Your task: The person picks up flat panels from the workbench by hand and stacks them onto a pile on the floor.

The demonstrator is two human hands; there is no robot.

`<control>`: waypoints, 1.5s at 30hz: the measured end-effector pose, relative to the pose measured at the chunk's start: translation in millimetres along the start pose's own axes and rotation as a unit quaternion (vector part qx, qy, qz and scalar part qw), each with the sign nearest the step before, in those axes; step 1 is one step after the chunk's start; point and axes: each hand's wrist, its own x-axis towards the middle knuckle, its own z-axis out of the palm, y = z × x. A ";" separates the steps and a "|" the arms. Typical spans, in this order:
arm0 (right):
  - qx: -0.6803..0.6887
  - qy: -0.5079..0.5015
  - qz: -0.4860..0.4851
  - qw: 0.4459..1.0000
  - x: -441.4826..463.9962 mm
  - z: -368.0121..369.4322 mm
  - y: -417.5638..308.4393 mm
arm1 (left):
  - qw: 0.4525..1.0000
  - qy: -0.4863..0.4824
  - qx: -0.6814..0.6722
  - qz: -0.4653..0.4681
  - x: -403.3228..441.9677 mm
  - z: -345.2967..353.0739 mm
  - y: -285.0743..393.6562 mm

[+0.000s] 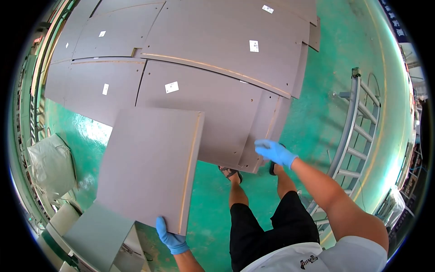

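Head view shows me a grey panel (145, 163) left of the frame's centre, its lower edge pinched by the left hand's (171, 236) fingers, partly hidden underneath. I judge it stiff, fairly heavy and smooth enough to slip, with corners that could chip; gripping two opposite edges would steady it. The right hand (275, 153) is empty, fingers loosely extended.

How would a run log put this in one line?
left hand: holding gray panel | right hand: empty, near stacked panels | ladder: at right
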 end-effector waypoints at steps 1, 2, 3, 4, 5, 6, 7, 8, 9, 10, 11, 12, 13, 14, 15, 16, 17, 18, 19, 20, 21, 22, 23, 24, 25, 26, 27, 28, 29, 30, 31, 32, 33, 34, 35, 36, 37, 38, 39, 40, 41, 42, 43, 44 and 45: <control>-0.003 -0.002 -0.001 1.000 -7.5 6.8 3.5 | 1.000 -0.001 -0.018 -0.025 -2.8 -1.0 -6.1; 0.067 -0.042 0.011 0.997 -14.2 15.0 3.8 | 1.000 0.000 -0.020 -0.022 -5.9 3.0 -12.6; 0.137 -0.080 0.023 0.987 -19.0 23.0 4.2 | 0.999 -0.007 -0.025 -0.034 -7.2 10.1 -19.7; 0.137 -0.080 0.023 0.987 -21.3 31.3 4.3 | 0.998 -0.015 -0.030 -0.047 -8.0 17.6 -26.5; 0.220 -0.122 0.019 0.968 -23.3 39.9 2.8 | 0.996 -0.029 -0.042 -0.070 -9.4 24.6 -32.6; 0.299 -0.163 0.013 0.940 -24.0 46.3 -0.6 | 0.996 -0.032 -0.044 -0.070 -10.7 29.3 -40.0; 0.297 -0.163 0.011 0.941 -25.6 52.2 -5.6 | 0.994 -0.040 -0.040 -0.097 -11.7 32.6 -47.0; 0.349 -0.214 -0.018 0.912 -29.6 59.2 -11.6 | 0.991 -0.047 -0.036 -0.123 -14.7 34.7 -53.8; 0.397 -0.266 -0.047 0.877 -30.6 64.6 -16.7 | 0.987 -0.049 -0.045 -0.146 -16.9 37.8 -62.2; 0.393 -0.272 -0.047 0.877 -30.6 70.2 -18.2 | 0.988 -0.048 -0.048 -0.140 -20.3 38.1 -70.7; 0.430 -0.244 -0.037 0.868 -29.7 75.8 -19.2 | 0.984 -0.057 -0.044 -0.160 -21.9 37.3 -79.7; 0.466 -0.216 -0.027 0.858 -27.7 79.6 -23.1 | 0.981 -0.068 -0.040 -0.180 -21.3 36.4 -90.1; 0.485 -0.160 -0.019 0.859 -26.1 81.4 -27.5 | 0.979 -0.068 -0.038 -0.191 -21.2 35.3 -100.5; 0.480 -0.169 -0.020 0.861 -21.6 79.5 -27.8 | 0.980 -0.066 -0.042 -0.182 -17.4 33.3 -113.7; 0.492 -0.134 -0.031 0.860 -13.1 75.8 -24.0 | 0.979 -0.078 -0.049 -0.184 -9.7 31.4 -127.8; 0.504 -0.098 -0.041 0.857 -3.2 72.3 -20.0 | 0.977 -0.089 -0.055 -0.187 -1.0 29.1 -140.9; 0.501 -0.092 -0.066 0.858 13.2 67.9 -14.3 | 0.978 -0.086 -0.057 -0.181 9.1 27.0 -152.7; 0.499 -0.098 -0.063 0.859 29.0 61.9 -12.6 | 0.974 -0.094 -0.064 -0.194 19.7 25.4 -163.2; 0.478 -0.111 -0.077 0.868 44.6 55.1 -12.5 | 0.971 -0.102 -0.070 -0.207 28.7 23.5 -172.9; 0.456 -0.125 -0.091 0.876 59.1 49.9 -13.0 | 0.972 -0.095 -0.073 -0.202 37.1 21.8 -181.7; 0.453 -0.133 -0.086 0.877 71.4 46.0 -11.8 | 0.968 -0.104 -0.073 -0.214 45.1 21.0 -188.4; 0.446 -0.132 -0.075 0.882 83.6 42.9 -11.7 | 0.965 -0.115 -0.075 -0.226 54.2 20.0 -193.4; 0.440 -0.131 -0.065 0.886 93.7 44.1 -14.8 | 0.966 -0.111 -0.077 -0.220 63.5 18.3 -196.3; 0.438 -0.134 -0.062 0.887 94.0 47.3 -25.6 | 0.967 -0.109 -0.049 -0.224 70.7 16.2 -198.5; 0.377 -0.048 -0.012 0.925 91.3 48.7 -36.2 | 0.967 -0.109 -0.022 -0.229 76.3 14.2 -200.1; 0.308 0.039 0.034 0.950 88.6 52.5 -45.6 | 0.968 -0.107 -0.026 -0.225 84.6 10.4 -204.0; 0.249 0.043 0.039 0.967 88.3 50.2 -44.9 | 0.961 -0.089 0.020 -0.263 95.7 7.8 -206.6; 0.242 0.040 0.032 0.969 83.5 50.8 -40.6 | 0.950 -0.072 0.063 -0.297 106.6 5.6 -206.5; 0.167 0.092 -0.011 0.982 76.9 51.4 -24.7 | 0.953 -0.077 0.054 -0.288 113.7 5.2 -200.9; 0.091 0.145 -0.055 0.984 63.7 50.3 -10.4 | 0.932 -0.078 0.148 -0.321 118.1 4.3 -193.6; 0.026 0.130 -0.063 0.989 43.6 44.6 0.0 | 0.902 -0.077 0.241 -0.350 120.8 3.1 -189.4; -0.040 0.113 -0.071 0.990 19.9 39.6 13.6 | 0.908 -0.080 0.229 -0.343 121.6 -5.5 -192.0; -0.039 0.120 -0.080 0.989 -4.0 39.5 32.7 | 0.915 -0.127 0.313 -0.219 121.2 -19.7 -196.2; -0.003 0.062 -0.011 0.998 -31.3 30.3 52.9 | 0.900 -0.166 0.394 -0.088 118.0 -29.1 -192.4; -0.069 0.071 0.006 0.995 -46.5 23.2 84.6 | 0.929 -0.140 0.332 -0.079 94.2 -21.2 -164.2; -0.160 0.155 0.034 0.974 -60.2 22.1 125.6 | 0.949 -0.103 0.273 -0.119 77.4 -26.5 -143.4; -0.192 0.108 0.081 0.972 -81.2 9.1 156.3 | 0.962 -0.066 0.211 -0.159 57.8 -40.2 -129.6; -0.224 0.110 0.113 0.962 -109.1 11.0 173.9 | 0.965 -0.048 0.190 -0.175 42.1 -70.1 -126.4; -0.361 0.083 -0.054 0.927 -111.7 -15.7 248.0 | 0.967 -0.031 0.167 -0.191 21.9 -104.9 -125.8; -0.305 0.045 0.036 0.951 -123.8 -22.6 261.5 | 0.965 -0.006 0.183 -0.189 -4.0 -132.3 -121.0; -0.253 0.016 0.129 0.959 -136.6 -28.8 273.8 | 0.962 0.021 0.196 -0.188 -34.6 -164.9 -119.0; -0.113 0.049 0.250 0.960 -168.3 -6.2 257.1 | 0.960 0.004 0.206 -0.188 -55.3 -223.0 -134.1; -0.128 0.038 0.236 0.962 -177.6 9.5 249.4 | 0.949 0.048 0.232 -0.209 -96.9 -246.3 -124.3; -0.118 0.043 0.220 0.967 -183.8 18.0 243.9 | 0.947 0.098 0.214 -0.218 -131.7 -275.3 -125.8; -0.108 0.046 0.207 0.971 -191.6 19.9 241.9 | 0.942 0.148 0.192 -0.231 -169.7 -300.4 -129.7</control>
